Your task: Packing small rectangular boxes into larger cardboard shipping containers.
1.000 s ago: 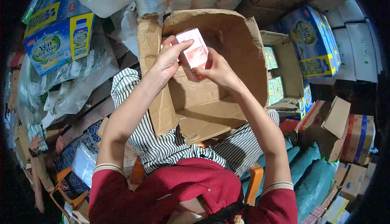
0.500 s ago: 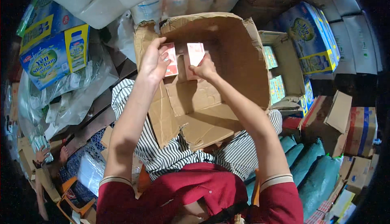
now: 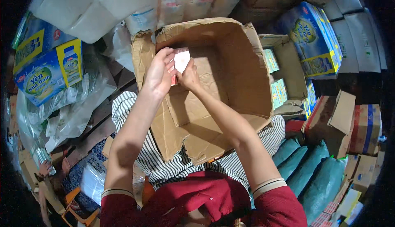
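A large open cardboard box rests between my knees, tilted toward me. Inside it, by the left wall, my right hand grips a small white-and-pink carton, thumb along its near end. My left hand reaches in over the left wall, its slightly bent fingers stretched along the cartons' left side. A red-and-white carton shows only partly between the two hands, beneath or beside the gripped one. How firmly my left fingers press on it is hidden.
At right stands a smaller open carton with green-yellow packs, beside blue drink cases. Teal wrapped bundles lie at lower right. Another blue case sits on plastic at left. Another person's hand shows at lower left.
My right hand has moved left with the white-and-pink carton, bringing it against the red-and-white one by my left hand. The gap between the two cartons has closed.
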The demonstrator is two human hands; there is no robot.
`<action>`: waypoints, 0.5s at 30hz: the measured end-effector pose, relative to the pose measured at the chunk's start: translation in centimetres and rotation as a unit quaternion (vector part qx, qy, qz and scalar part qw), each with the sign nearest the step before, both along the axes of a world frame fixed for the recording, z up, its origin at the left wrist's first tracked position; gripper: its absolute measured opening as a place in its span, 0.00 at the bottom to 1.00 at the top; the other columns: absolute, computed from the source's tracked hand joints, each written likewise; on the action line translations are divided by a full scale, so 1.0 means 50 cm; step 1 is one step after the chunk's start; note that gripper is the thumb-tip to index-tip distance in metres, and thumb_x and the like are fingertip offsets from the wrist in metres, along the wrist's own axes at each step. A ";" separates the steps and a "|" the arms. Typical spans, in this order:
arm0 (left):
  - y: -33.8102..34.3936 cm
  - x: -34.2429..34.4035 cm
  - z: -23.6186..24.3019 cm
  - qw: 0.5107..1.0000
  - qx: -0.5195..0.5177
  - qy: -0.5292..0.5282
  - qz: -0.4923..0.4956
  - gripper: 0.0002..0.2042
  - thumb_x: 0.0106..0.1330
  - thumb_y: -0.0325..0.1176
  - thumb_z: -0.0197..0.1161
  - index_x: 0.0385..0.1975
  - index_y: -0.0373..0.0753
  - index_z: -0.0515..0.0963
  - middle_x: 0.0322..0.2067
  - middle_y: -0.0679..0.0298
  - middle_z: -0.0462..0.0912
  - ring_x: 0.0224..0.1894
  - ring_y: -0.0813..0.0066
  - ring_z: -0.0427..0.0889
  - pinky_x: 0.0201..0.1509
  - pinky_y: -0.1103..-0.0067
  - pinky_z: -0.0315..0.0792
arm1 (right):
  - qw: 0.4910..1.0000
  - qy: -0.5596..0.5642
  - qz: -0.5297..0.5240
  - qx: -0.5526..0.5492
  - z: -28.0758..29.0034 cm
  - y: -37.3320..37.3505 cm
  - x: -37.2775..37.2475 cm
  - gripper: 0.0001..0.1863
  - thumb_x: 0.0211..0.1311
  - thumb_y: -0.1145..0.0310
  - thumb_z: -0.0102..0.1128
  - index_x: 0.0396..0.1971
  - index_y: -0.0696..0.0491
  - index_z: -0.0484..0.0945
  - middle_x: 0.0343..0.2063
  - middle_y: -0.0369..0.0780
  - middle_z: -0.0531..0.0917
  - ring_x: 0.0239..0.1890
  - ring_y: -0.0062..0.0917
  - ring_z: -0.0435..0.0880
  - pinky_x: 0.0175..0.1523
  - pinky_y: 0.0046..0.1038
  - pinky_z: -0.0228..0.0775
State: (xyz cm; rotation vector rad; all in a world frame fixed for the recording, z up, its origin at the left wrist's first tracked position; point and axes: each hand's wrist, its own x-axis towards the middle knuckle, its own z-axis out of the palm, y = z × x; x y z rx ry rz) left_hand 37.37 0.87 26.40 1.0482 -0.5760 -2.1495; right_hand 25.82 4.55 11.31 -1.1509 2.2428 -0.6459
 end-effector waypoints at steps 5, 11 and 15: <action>-0.015 0.019 -0.024 1.000 -0.009 0.013 -0.024 0.18 0.60 0.39 0.55 0.47 0.38 0.66 0.47 0.55 0.68 0.47 0.67 0.68 0.52 0.71 0.65 | 0.998 -0.035 -0.007 -0.049 -0.015 -0.007 0.022 0.40 0.50 0.55 0.58 0.55 0.62 0.50 0.42 0.59 0.74 0.45 0.51 0.73 0.49 0.44 0.66; -0.032 -0.023 -0.069 0.995 0.017 0.015 -0.097 0.20 0.60 0.39 0.56 0.50 0.37 0.66 0.51 0.55 0.68 0.53 0.62 0.67 0.53 0.70 0.65 | 0.980 -0.020 0.068 0.186 -0.072 -0.017 -0.043 0.55 0.43 0.59 0.62 0.64 0.58 0.33 0.59 0.59 0.54 0.61 0.54 0.54 0.60 0.57 0.46; -0.038 0.004 -0.058 0.987 -0.041 0.095 -0.126 0.22 0.61 0.34 0.53 0.55 0.36 0.63 0.56 0.53 0.63 0.58 0.62 0.64 0.62 0.68 0.59 | 0.966 0.043 0.251 0.052 0.120 0.029 -0.040 0.31 0.40 0.56 0.59 0.43 0.63 0.71 0.29 0.54 0.79 0.34 0.44 0.79 0.39 0.38 0.72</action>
